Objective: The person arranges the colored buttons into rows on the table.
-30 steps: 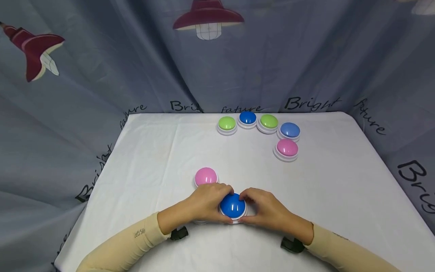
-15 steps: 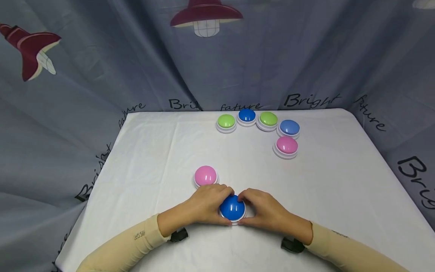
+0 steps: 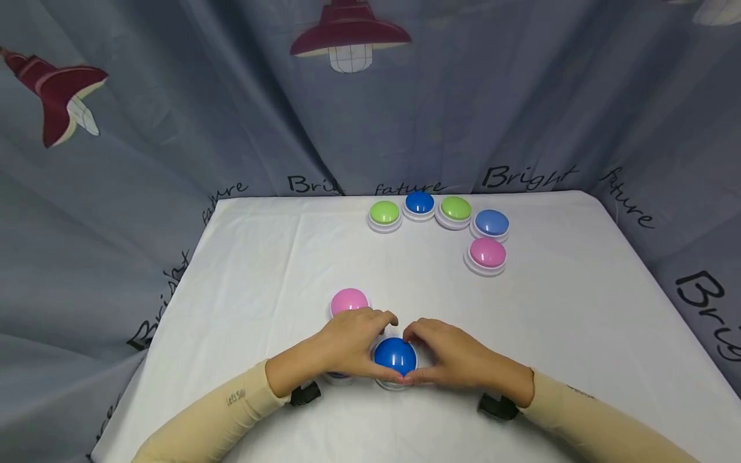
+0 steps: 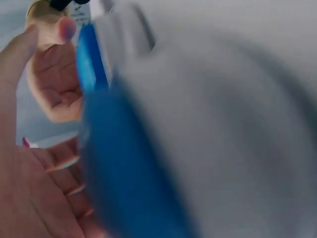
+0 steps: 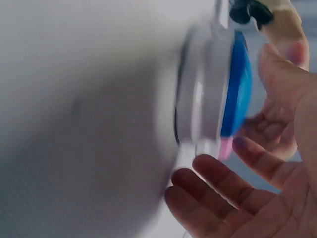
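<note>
A push button with a glossy blue dome [image 3: 395, 357] and white round base sits on the white cloth, between my two hands. At its left, my left hand [image 3: 353, 344] has its index finger raised off the dome and its thumb stretched along the front. My right hand [image 3: 451, 354] curves loosely about the right side; in the right wrist view the thumb [image 5: 280, 64] stands apart from the dome, index fingertip close to its edge. Mostly hidden under my left hand is another button [image 3: 338, 378], whose blue dome [image 4: 129, 163] looms blurred in the left wrist view.
A pink button [image 3: 349, 301] stands just behind my left hand. Farther back are a green button [image 3: 384, 212], a dark blue button [image 3: 419, 202], a second green button [image 3: 456, 208], a lighter blue button [image 3: 492, 222] and another pink button [image 3: 487, 253]. A grey curtain hangs behind the table.
My left index finger has lifted away from the blue dome, and both thumbs have come closer together at its front. The buttons keep their places; the head view has tilted slightly.
</note>
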{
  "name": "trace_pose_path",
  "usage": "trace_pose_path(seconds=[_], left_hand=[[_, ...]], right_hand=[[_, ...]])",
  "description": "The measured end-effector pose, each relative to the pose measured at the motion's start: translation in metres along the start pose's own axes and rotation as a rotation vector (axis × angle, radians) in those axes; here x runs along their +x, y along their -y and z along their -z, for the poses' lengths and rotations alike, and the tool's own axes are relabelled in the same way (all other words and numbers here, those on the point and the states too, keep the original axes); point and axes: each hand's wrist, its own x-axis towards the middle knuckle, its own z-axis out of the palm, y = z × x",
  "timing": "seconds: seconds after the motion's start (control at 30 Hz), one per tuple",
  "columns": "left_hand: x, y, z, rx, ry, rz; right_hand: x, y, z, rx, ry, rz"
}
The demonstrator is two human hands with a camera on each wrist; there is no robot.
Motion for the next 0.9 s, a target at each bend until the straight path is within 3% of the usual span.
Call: trace_pose_path(seconds=[0.2,0.4,0.73,0.9], left_hand=[[0.011,0.014,0.016,-0.085,-0.011,0.037],[0.031,0.04,0.028,-0.18,-0.056,0.088],[0.077,0.106,0.045,-0.328,-0.111,0.233],[0.096,0.131,0.049,-0.371,-0.157,0.296]], right_hand=[[0.019,-0.012,0.018,0.125,0.042,-0.05],[0.049,-0.031,0.034,0.25,-0.011,-0.103],[0.111,-0.074,0.058,0.22,-0.09,-0.246],[0.138,-0.095,0.059,0.191,-0.142,-0.289]])
